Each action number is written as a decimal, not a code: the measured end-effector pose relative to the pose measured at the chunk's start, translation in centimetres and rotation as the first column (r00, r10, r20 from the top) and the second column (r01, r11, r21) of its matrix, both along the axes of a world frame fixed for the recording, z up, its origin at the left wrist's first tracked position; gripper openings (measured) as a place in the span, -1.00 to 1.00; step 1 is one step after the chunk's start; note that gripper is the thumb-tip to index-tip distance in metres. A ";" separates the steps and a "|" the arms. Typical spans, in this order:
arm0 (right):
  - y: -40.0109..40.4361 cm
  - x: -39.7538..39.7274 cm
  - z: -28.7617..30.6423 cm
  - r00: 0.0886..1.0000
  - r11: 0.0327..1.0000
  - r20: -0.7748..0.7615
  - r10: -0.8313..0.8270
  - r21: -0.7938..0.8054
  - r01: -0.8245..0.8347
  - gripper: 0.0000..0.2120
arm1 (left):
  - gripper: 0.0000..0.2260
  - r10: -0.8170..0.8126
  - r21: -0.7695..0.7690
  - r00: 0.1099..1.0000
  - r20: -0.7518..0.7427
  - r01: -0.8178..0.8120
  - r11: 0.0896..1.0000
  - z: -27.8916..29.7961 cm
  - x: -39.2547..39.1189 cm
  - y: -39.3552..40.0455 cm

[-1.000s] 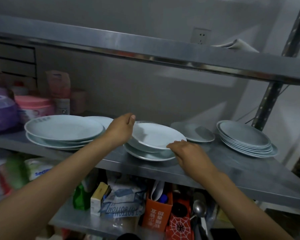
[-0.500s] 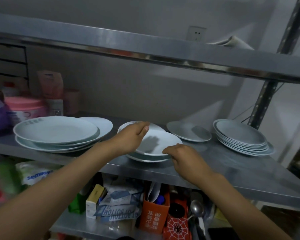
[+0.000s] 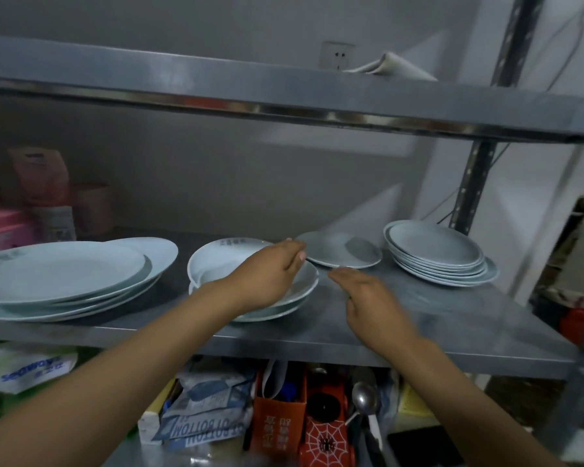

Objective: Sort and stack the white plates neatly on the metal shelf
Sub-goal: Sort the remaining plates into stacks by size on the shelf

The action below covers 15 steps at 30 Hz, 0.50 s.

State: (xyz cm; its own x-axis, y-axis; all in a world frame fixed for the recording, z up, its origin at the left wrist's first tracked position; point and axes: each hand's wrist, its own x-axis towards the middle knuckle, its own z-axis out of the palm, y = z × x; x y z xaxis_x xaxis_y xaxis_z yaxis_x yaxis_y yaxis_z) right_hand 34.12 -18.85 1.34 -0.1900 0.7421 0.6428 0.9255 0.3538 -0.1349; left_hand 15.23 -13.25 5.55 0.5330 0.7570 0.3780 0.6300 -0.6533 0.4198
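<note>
On the brushed metal shelf point(image 3: 402, 318), round glossy white plates point(image 3: 435, 254) sit stacked.

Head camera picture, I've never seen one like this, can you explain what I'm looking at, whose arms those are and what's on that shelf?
The camera sits on a person's head and looks forward and down, so the two bare arms reaching in from the bottom are the wearer's own. No machine is involved. In front is a metal shelf holding white plates: a big stack at the left, a small middle stack, a single plate behind it, and a neat right stack. The left hand rests over the middle stack, fingertips near the single plate's rim. The right hand hovers open above the bare shelf, holding nothing. Boxes and a spoon sit on the shelf below.
</note>
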 end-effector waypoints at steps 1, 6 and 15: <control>0.2 0.7 -0.3 0.999 0.999 -0.016 -0.034 -0.002 0.034 -0.46 | -0.65 0.001 0.018 1.000 -0.026 0.000 1.000 0.1 0.8 0.0; 0.6 3.8 -1.1 0.976 0.983 -0.120 -0.179 -0.063 0.173 -0.50 | -0.76 0.004 0.124 0.992 -0.125 0.012 0.992 0.1 5.2 -0.4; 1.9 8.0 -1.6 0.916 0.929 -0.210 -0.340 -0.228 0.293 -0.58 | -0.73 0.086 0.077 0.970 -0.228 -0.070 0.995 -1.9 12.2 1.1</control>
